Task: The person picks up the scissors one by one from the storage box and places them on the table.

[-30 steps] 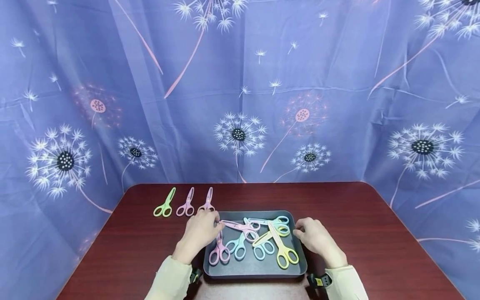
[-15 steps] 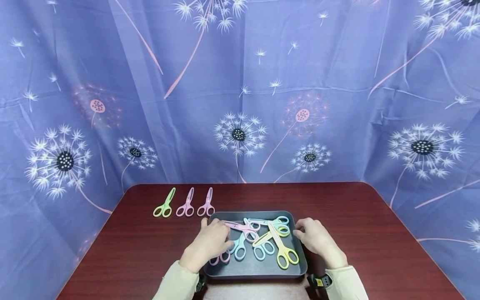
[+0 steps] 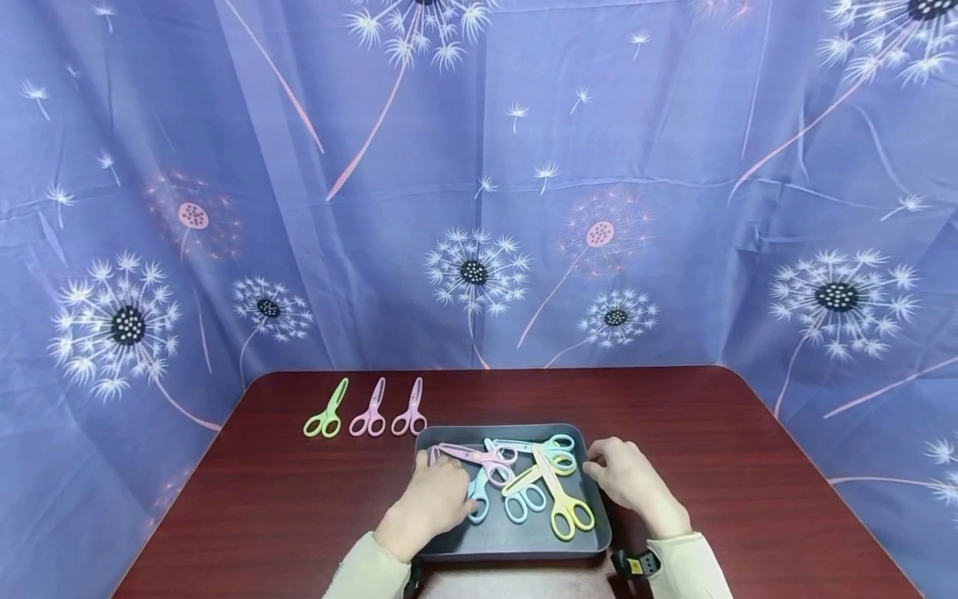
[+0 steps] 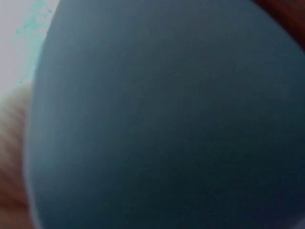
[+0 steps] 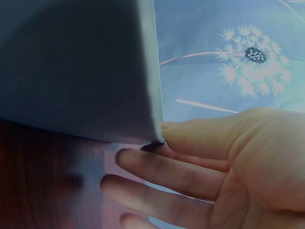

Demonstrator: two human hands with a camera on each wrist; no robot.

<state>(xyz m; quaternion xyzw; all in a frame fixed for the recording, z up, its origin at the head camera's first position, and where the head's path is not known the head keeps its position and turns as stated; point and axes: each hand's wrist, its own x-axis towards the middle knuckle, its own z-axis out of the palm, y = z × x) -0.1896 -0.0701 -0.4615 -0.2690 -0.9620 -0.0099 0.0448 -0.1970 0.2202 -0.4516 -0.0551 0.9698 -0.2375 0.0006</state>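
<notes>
My left hand (image 3: 434, 499) is over the left part of the dark grey tray (image 3: 516, 547), its thumb spread to the right beside a light blue pair of scissors (image 3: 479, 495). Beneath it, a purple pair of scissors (image 3: 433, 454) is mostly hidden, with only the blade end showing. In the left wrist view, the tray wall (image 4: 167, 95) fills nearly everything. My right hand (image 3: 629, 476) pinches the tray's right rim; in the right wrist view, the thumb (image 5: 200, 136) lies against the rim with the other fingers (image 5: 167, 171) outside the wall.
More scissors overlap in the tray: a pink pair (image 3: 479, 455), a light blue pair (image 3: 554, 447) and a yellow pair (image 3: 565, 503). Behind the tray at left, a green pair (image 3: 327, 412), a purple pair (image 3: 370, 412) and another purple pair (image 3: 412, 412) form a row on the table (image 3: 748, 466).
My left hand has moved from the rightmost purple scissors in the row, toward me and right, over the tray's left side. The right hand has stayed at the tray rim.
</notes>
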